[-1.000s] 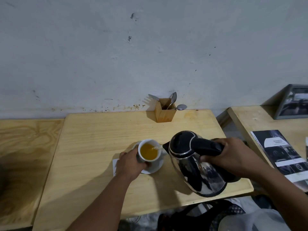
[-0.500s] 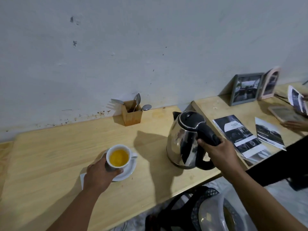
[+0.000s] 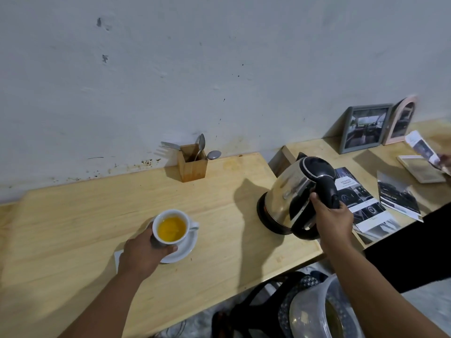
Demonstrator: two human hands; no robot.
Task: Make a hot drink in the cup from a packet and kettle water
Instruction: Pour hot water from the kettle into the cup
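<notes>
A white cup (image 3: 171,212) full of yellow-orange drink stands on a white saucer (image 3: 186,250) on the wooden table (image 3: 73,215). My left hand (image 3: 142,254) wraps around the cup's near side. A white packet corner (image 3: 118,255) peeks out from under that hand. To the right, the steel kettle (image 3: 290,191) with a black lid and handle rests upright near the table's right edge. My right hand (image 3: 333,218) grips the kettle's handle.
A wooden cutlery holder (image 3: 191,164) with a fork and spoons stands against the wall. A second table to the right carries brochures (image 3: 361,203), picture frames (image 3: 364,128) and another person's hand (image 3: 445,161). A chair and a plastic container (image 3: 314,311) sit below the table edge.
The kettle went from tilted over the cup to upright and moved right, down onto the table near its right edge. My left hand stayed on the cup.
</notes>
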